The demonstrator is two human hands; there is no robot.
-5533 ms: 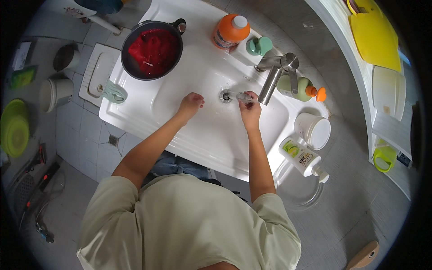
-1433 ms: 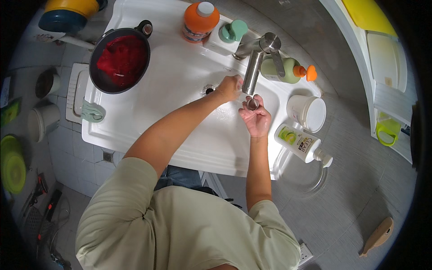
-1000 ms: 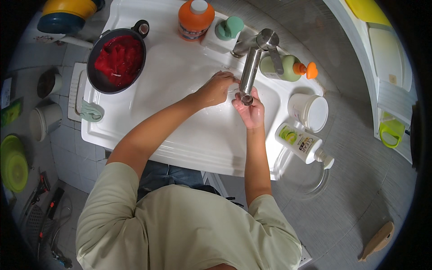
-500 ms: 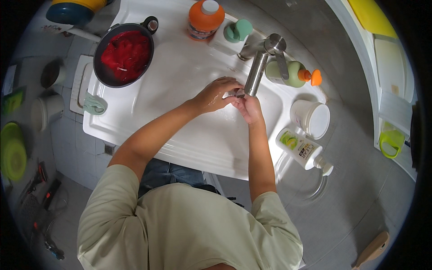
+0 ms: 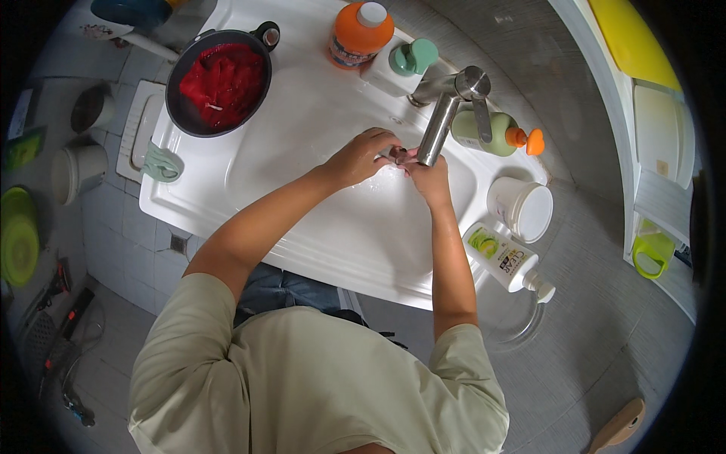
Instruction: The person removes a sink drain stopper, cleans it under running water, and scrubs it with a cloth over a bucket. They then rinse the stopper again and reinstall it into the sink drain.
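I hold one small, clear, glossy object between the fingertips of my left hand and right hand. Position: raised above the white sink, just beside the lower end of the faucet. Surface: shiny. My fingers partly cover it; its full shape and exact tilt cannot be determined.

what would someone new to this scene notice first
Most likely the bright red contents of the dark pan on the left side of the white sink. Next, the left hand and right hand, close together beside the metal faucet, then the orange bottle on the sink's back rim.
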